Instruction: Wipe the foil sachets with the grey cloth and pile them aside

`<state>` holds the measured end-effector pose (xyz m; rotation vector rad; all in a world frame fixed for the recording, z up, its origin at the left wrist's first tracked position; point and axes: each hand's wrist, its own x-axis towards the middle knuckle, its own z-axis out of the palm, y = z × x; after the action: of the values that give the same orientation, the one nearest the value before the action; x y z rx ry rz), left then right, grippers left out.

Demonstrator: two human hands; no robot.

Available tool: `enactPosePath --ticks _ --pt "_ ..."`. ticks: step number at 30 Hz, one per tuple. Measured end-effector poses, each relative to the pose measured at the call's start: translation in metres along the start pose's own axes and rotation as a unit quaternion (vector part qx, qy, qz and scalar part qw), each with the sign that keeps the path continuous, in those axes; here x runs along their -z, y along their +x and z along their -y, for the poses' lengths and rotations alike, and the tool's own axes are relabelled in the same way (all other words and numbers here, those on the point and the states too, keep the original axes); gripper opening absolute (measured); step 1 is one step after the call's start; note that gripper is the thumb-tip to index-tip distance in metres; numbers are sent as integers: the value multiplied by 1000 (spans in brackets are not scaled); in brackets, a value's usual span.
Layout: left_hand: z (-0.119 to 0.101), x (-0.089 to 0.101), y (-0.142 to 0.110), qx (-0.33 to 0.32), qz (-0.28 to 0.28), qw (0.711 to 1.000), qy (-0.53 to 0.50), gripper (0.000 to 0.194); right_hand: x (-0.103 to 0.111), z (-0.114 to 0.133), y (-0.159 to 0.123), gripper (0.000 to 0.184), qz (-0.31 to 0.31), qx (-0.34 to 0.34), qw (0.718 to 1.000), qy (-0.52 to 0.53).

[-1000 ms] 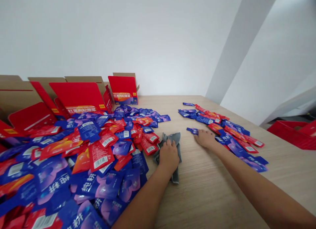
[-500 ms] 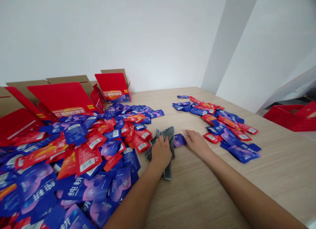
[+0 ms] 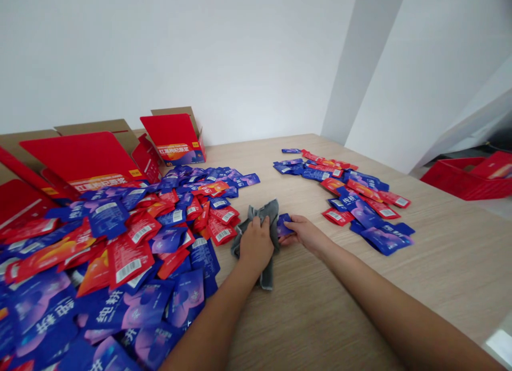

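Note:
On the wooden table, my left hand (image 3: 258, 243) presses down on a crumpled grey cloth (image 3: 269, 211), its fingers curled into the fabric. My right hand (image 3: 306, 232) pinches the right end of a blue-purple sachet (image 3: 283, 225) between thumb and fingers. The sachet's left end meets the cloth, and part of it may be hidden under there. A big heap of blue and red sachets (image 3: 136, 259) lies to the left of my left hand. Beyond my right hand, a looser band of red and blue sachets (image 3: 360, 200) is spread across the table.
Open red cartons with brown insides stand behind the heap, one box (image 3: 176, 142) at the back and a larger one (image 3: 88, 163) further left. A white wall rises behind the table (image 3: 320, 301). Off its right side sits a red basket (image 3: 460, 179).
My right hand went from resting flat at the sachet's edge to pinching and slightly lifting that end. My left hand stays on the cloth. The view has shifted a little to the right.

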<state>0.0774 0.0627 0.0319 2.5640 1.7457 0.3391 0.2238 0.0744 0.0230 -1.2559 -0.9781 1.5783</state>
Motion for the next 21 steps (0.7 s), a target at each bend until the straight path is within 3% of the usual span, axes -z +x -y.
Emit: enactPosePath --ticks 6,12,17,21 --pt "-14 -1 -5 -83 -16 995 -44 50 -8 -4 -7 16 -2 29 999 -29" --pt "-2 -3 -2 -22 -22 999 -37 47 -6 -5 -3 13 -1 -5 1000 -22" --pt "-11 -7 -8 -74 -10 996 -44 55 -5 -8 -2 19 1 33 999 -37" --pt "0 -6 -1 5 -21 998 -59 51 -3 -4 -3 14 -7 34 999 -41"
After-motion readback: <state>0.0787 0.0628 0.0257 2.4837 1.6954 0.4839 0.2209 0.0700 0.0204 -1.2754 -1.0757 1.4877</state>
